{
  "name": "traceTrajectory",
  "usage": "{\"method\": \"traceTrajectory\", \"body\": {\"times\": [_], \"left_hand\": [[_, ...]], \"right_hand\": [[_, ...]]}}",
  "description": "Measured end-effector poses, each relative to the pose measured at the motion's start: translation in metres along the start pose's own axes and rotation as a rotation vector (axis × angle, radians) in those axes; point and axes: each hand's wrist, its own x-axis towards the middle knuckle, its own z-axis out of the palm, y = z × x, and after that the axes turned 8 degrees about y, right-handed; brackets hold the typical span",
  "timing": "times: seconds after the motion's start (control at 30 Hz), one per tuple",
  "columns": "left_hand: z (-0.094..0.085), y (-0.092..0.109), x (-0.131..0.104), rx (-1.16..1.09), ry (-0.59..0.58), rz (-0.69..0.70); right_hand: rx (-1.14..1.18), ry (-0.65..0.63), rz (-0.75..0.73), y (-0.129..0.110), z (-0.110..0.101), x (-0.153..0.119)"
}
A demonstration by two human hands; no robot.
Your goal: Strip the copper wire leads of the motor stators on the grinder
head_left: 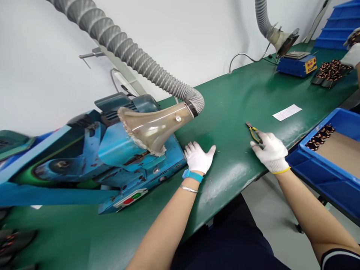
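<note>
My left hand (199, 157), in a white glove with a blue wrist strap, rests on the green table (222, 108) with its fingers spread, beside the blue machine (152, 168). Nothing is in it. My right hand (271, 150), also gloved in white, is at the yellow-handled pliers (254, 134). Its fingers are curled over one handle, while the dark jaws point away from me toward the wall.
A duct hood (157, 125) hangs over the machine. A paper slip (287, 112) lies right of the pliers. The blue bin (317, 161) holds dark parts and cardboard. Farther back are a blue device (296, 64), copper-wound parts (332, 73) and another person's gloved hand (351, 56).
</note>
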Motion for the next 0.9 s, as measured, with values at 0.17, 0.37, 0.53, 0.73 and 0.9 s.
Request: {"method": "traceTrajectory", "body": {"times": [0.17,0.37,0.53,0.73,0.9], "left_hand": [[-0.001,0.013,0.001,-0.066,-0.156,0.252],[-0.049,-0.028,-0.047,-0.505,-0.219,0.339],[-0.065,-0.109,-0.095,-0.209,-0.069,0.226],[-0.057,-0.127,-0.107,0.076,-0.047,0.21],[-0.055,-0.11,-0.095,0.096,-0.107,0.2]], "right_hand": [[0.154,-0.193,-0.349,-0.019,-0.005,-0.014],[0.197,-0.367,-0.598,-0.063,0.002,-0.024],[0.33,-0.324,-0.583,-0.094,0.048,0.023],[0.07,-0.136,-0.013,-0.09,0.133,0.15],[-0.037,-0.199,0.01,-0.087,0.182,0.227]]}}
